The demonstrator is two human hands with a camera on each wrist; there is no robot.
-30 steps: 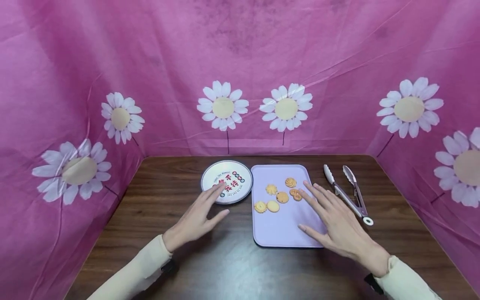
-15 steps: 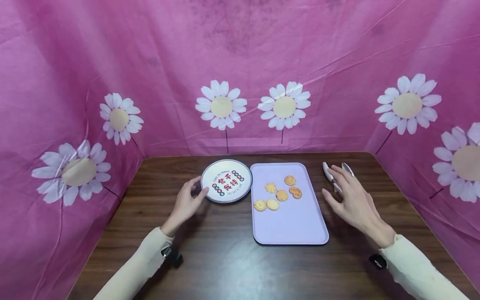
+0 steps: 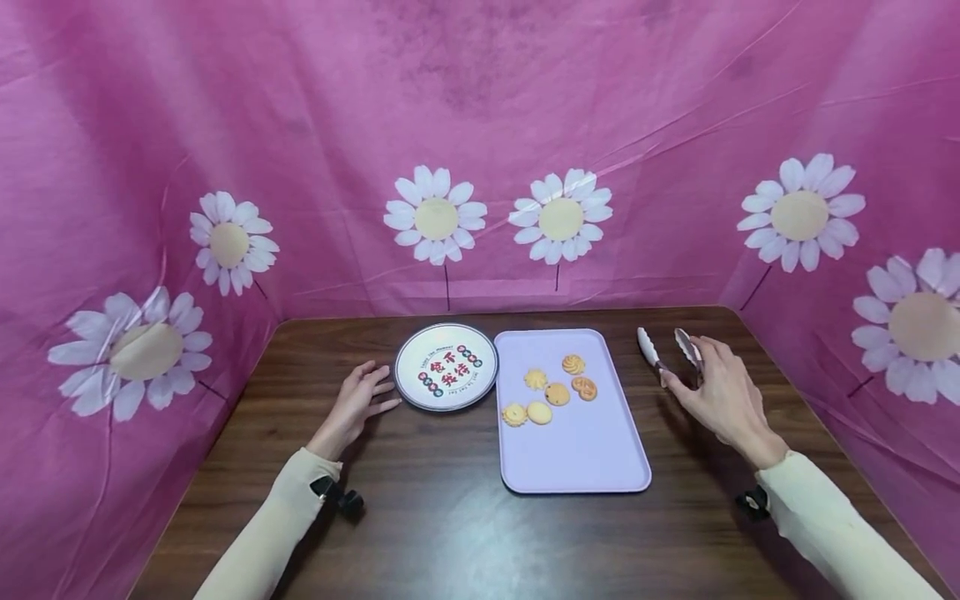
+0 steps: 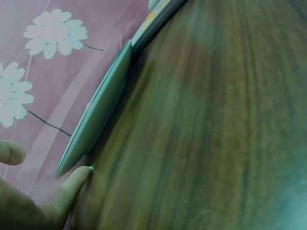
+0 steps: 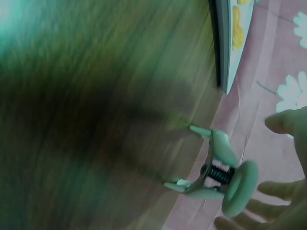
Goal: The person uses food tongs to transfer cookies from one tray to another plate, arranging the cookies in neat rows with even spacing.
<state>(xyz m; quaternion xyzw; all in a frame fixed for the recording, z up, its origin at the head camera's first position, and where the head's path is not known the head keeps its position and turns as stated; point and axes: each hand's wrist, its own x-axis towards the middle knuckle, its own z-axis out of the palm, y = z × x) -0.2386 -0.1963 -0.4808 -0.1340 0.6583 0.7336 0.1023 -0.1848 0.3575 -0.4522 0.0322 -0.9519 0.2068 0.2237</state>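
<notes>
My left hand (image 3: 352,411) is at the left edge of a round white plate (image 3: 446,367) with red printed characters. Its fingers are relaxed, with the tips close to the rim; contact is unclear. In the left wrist view, the thumb (image 4: 74,189) lies by the plate's (image 4: 98,110) lower edge. On the right, my right hand (image 3: 723,400) hovers over a pair of tongs (image 3: 647,344), hiding their handle. Thumb and fingers are spread to either side of the arms. The right wrist view shows the tongs' ring end (image 5: 242,187) between the thumb and fingers, with a gap around it.
A lilac tray (image 3: 573,458) lies between the plate and the tongs. Several cookies (image 3: 557,393) of different shapes sit on its far half. The dark wooden table (image 3: 420,533) is bounded behind and at the sides by a pink cloth (image 3: 495,108) with daisies.
My left hand has moved from over the plate to its left edge. My right hand has gone from above the tray to over the tongs. Plate, tray and cookies have stayed in place.
</notes>
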